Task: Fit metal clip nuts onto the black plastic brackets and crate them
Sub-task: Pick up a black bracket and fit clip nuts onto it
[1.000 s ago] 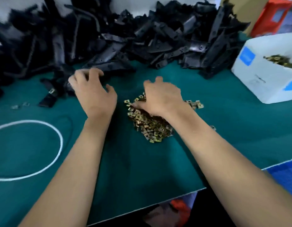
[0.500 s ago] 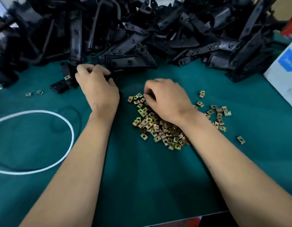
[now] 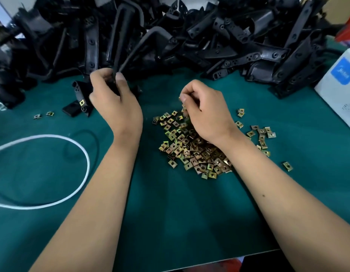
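A heap of brass-coloured clip nuts (image 3: 191, 148) lies on the green mat in the middle. My right hand (image 3: 205, 112) hovers over its far edge, fingers curled around a clip nut pinched at the fingertips. My left hand (image 3: 115, 99) is closed on a black plastic bracket (image 3: 119, 46) lifted from the big pile of brackets (image 3: 209, 36) along the back. Just left of that hand lies a bracket with a clip nut fitted (image 3: 82, 99).
A white cardboard box (image 3: 341, 91) with a blue label stands at the right edge. A white cord loop (image 3: 76, 146) and a thin black ring lie on the mat at left. Two stray clip nuts (image 3: 43, 115) sit far left. The mat's front edge (image 3: 209, 264) runs below.
My left hand has raised a bracket out of the pile. My right hand has lifted off the nut heap with a nut pinched. The camera has moved closer and tilted down.
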{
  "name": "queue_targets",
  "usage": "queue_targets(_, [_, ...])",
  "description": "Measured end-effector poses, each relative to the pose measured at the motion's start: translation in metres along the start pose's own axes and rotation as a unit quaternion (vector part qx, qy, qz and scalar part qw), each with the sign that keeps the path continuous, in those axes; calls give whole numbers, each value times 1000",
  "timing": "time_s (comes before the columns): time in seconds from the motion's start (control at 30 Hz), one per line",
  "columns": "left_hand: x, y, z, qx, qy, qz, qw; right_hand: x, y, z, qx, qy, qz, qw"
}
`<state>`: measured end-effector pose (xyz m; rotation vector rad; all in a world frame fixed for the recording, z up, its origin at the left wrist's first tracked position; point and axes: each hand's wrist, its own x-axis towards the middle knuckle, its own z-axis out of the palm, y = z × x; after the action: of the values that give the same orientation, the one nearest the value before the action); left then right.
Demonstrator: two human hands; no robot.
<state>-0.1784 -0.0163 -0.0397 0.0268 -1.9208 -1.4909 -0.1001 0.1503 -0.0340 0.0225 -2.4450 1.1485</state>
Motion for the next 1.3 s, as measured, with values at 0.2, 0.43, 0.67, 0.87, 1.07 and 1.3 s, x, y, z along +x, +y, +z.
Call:
queue_targets(0.2, [-9,11,14,-430,-152,-332,826,2,0,3,139,2,42,989])
queue_targets(0.43, [-16,13,12,-552,-251,-413,680,3,2,-2,326,9,168,930])
queue_targets(0.67, [-15,16,13,-603,-215,-446,626,4,2,-4,398,5,190,898])
queue_targets(0.87, [-21,18,15,-574,-205,-443,657,2,-1,2,384,22,150,911])
queue_targets(1.07, [-28,20,16,-543,-200,-449,681,0,-4,6,406,47,147,901])
queue_targets(1.3, [-32,22,19,-494,-223,-427,724,1,-3,6,414,66,154,895])
